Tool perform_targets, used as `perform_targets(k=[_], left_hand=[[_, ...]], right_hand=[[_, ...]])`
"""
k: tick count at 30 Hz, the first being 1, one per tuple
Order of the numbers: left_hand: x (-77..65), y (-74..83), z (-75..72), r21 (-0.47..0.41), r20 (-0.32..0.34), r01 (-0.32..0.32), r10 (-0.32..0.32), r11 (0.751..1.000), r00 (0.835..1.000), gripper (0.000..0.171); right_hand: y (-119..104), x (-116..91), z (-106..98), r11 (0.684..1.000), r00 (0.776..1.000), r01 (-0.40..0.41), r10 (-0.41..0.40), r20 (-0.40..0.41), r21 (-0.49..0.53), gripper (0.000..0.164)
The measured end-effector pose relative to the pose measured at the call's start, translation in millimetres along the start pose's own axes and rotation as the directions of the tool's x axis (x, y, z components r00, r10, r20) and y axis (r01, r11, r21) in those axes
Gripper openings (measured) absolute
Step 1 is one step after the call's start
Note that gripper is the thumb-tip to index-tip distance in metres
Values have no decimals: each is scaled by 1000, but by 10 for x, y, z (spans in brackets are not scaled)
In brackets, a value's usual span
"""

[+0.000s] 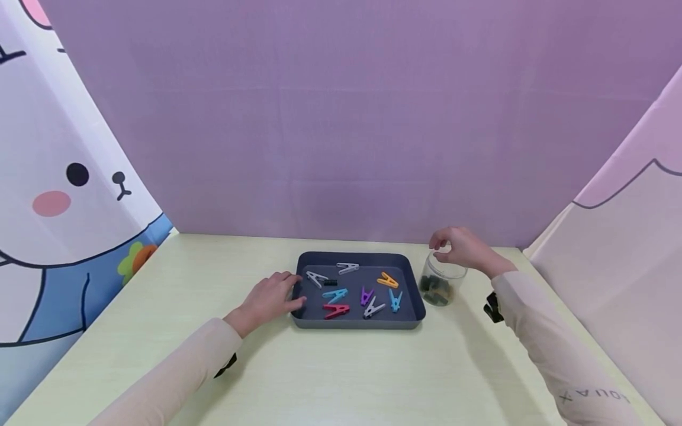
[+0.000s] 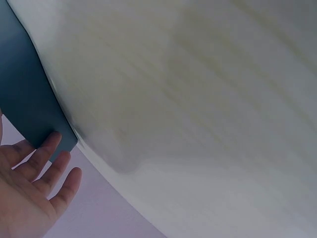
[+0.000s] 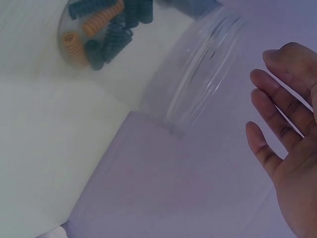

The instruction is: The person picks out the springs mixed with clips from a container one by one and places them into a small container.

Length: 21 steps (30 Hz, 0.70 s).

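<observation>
My left hand (image 1: 270,300) rests against the left side of a dark grey tray (image 1: 357,325), its fairly straight fingers touching the outer wall. Inside the tray lie several small plastic clothespins: white, blue, purple, orange and a red clothespin (image 1: 336,310). A black coil spring (image 1: 330,282) lies among them near the left. Just above the mouth of a clear jar (image 1: 446,272) is my right hand (image 1: 462,247). In the right wrist view its fingers are loosely bent, with nothing visible between them. Dark green and orange coil springs (image 3: 102,24) sit at the jar's bottom.
The jar stands just right of the tray on a pale wooden table (image 1: 341,378). A purple cloth (image 1: 341,118) rises behind the table's far edge. Printed cartoon curtains (image 1: 80,236) hang at the left and right sides.
</observation>
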<state>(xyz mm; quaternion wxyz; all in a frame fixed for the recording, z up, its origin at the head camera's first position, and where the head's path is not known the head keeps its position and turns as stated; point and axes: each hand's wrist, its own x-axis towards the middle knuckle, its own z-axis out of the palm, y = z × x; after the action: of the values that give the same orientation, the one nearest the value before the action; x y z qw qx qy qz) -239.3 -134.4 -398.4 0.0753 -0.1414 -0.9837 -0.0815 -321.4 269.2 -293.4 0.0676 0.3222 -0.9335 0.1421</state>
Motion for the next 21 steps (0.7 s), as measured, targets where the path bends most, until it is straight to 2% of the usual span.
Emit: perform_targets(k=[9,21], left_hand=[[-7,-1,-6,-3,-8,-4,4,1000,1000,56],[-19,4,-25,0,4,3,-3,1000,1000,57]], right_hand=[[-177,125,148,998,999,50,-49,12,-48,12],[-546,303,388,991,985,131,-127,114,-35,14]])
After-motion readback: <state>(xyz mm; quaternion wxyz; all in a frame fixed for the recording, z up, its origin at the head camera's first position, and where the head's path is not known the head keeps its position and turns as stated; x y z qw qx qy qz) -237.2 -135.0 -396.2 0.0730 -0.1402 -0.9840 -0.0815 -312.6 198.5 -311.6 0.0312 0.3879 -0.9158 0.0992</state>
